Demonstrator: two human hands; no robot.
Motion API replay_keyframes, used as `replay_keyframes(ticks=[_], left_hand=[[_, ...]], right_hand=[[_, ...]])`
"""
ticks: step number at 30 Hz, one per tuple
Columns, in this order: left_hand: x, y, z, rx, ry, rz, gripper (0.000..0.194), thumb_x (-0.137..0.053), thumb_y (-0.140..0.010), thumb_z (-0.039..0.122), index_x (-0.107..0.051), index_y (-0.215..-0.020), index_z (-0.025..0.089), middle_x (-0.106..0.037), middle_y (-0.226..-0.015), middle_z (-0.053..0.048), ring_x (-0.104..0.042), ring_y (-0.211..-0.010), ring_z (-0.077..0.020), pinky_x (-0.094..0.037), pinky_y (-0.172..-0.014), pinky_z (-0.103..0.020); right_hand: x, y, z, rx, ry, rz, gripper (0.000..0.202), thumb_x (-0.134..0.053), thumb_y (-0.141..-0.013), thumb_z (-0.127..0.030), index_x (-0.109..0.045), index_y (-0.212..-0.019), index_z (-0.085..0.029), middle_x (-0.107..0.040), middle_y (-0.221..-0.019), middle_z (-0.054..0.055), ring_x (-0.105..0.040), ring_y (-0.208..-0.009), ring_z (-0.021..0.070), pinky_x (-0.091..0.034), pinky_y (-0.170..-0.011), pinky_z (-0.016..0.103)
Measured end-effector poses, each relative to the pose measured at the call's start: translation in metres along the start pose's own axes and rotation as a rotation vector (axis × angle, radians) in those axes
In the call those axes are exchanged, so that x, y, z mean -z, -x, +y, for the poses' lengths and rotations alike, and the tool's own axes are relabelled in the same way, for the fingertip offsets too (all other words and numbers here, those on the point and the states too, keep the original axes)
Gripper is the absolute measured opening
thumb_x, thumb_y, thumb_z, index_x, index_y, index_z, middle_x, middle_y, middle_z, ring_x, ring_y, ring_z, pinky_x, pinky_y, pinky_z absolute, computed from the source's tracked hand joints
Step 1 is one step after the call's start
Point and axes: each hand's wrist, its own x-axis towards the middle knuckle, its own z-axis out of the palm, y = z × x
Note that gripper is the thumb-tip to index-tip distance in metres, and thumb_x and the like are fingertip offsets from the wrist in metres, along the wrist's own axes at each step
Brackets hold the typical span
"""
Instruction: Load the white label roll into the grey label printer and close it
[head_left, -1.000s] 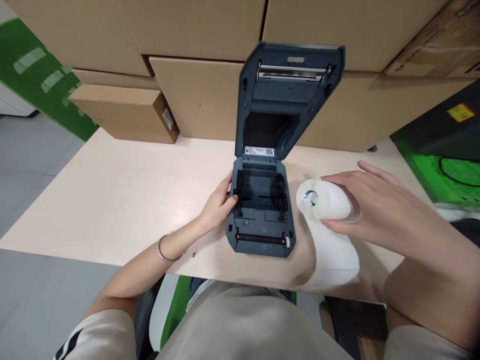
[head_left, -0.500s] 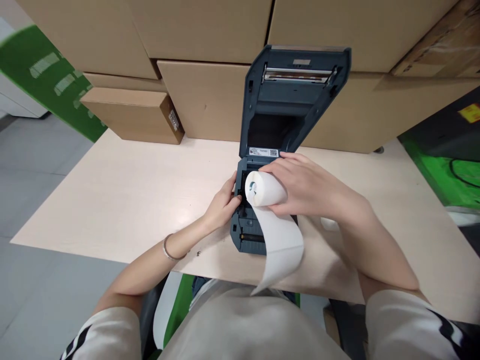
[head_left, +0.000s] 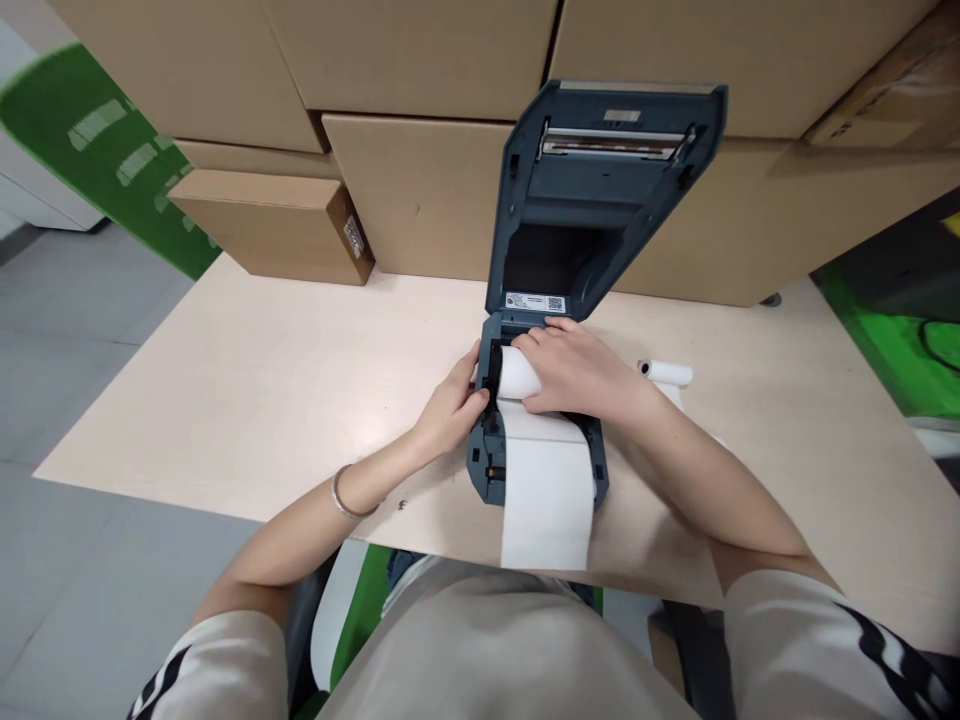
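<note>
A dark blue label printer (head_left: 474, 462) stands on the table with its lid (head_left: 611, 185) raised. My left hand (head_left: 454, 405) grips the printer's left side, thumb over the rim and fingers along the outside. Inside the printer's bay sits a white label roll (head_left: 517, 374), and my right hand (head_left: 574, 368) is closed over its right part, hiding that end. From the roll a strip of label paper (head_left: 547, 500) runs toward me, lying flat over the printer's front and past the table edge.
A smaller white paper roll (head_left: 671, 373) lies right of the printer, partly behind my right forearm. Large cardboard boxes (head_left: 427, 200) line the back of the table (head_left: 315, 390). A flat cardboard box (head_left: 262, 225) stands at the back left. My body is close to the front edge.
My right hand has lowered the label roll into the printer's bay. The loose strip, curled and hanging before, now lies straight over the front. My left hand has stayed on the printer.
</note>
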Motion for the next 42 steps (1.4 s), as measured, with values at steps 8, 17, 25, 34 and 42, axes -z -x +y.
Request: replay_keyframes(ticks=[8,17,25,34,42], left_hand=[[0.0,0.001,0.004,0.025,0.051,0.001,0.071,-0.051,-0.093,0.028,-0.031,-0.161,0.022,-0.039,-0.167,-0.011,-0.048,-0.145,-0.0347,-0.047,-0.115,-0.051],[0.0,0.0,0.003,-0.016,0.031,-0.001,0.071,-0.052,-0.094,0.029,-0.03,-0.161,0.022,-0.038,-0.167,-0.011,-0.045,-0.148,-0.0328,-0.044,-0.119,-0.049],[0.001,0.001,0.003,-0.032,0.028,0.0,0.068,-0.052,-0.098,0.035,-0.029,-0.162,0.022,-0.036,-0.168,-0.011,-0.04,-0.153,-0.0324,-0.036,-0.125,-0.051],[0.001,0.0,0.003,-0.031,0.049,0.002,0.069,-0.054,-0.097,0.037,-0.031,-0.161,0.022,-0.036,-0.168,-0.012,-0.038,-0.154,-0.0328,-0.036,-0.126,-0.052],[0.001,0.001,0.0,-0.028,0.075,-0.003,0.068,-0.054,-0.098,0.033,-0.031,-0.161,0.023,-0.035,-0.168,-0.011,-0.038,-0.154,-0.0321,-0.04,-0.123,-0.051]], right_hand=[[-0.007,0.003,0.0,-0.047,-0.034,-0.009,0.056,-0.071,-0.08,-0.031,-0.061,-0.128,-0.004,-0.069,-0.119,0.016,-0.065,-0.115,0.0313,-0.026,-0.123,0.046],[-0.01,0.072,-0.033,0.152,-0.012,0.343,0.032,-0.052,-0.1,-0.027,-0.067,-0.124,-0.01,-0.071,-0.121,0.013,-0.07,-0.1,0.0283,-0.056,-0.085,0.042],[-0.024,0.107,-0.061,0.15,0.027,0.37,0.038,-0.059,-0.097,-0.035,-0.07,-0.121,-0.009,-0.073,-0.124,0.014,-0.069,-0.11,0.0304,-0.058,-0.088,0.041],[-0.033,0.117,-0.072,0.135,0.043,0.313,0.072,-0.082,-0.076,-0.053,-0.071,-0.128,-0.005,-0.064,-0.14,0.021,-0.065,-0.126,0.0369,-0.059,-0.098,0.043],[-0.03,0.121,-0.069,0.134,0.008,0.305,0.065,-0.082,-0.077,-0.048,-0.072,-0.127,-0.008,-0.065,-0.14,0.02,-0.067,-0.124,0.0363,-0.061,-0.095,0.043]])
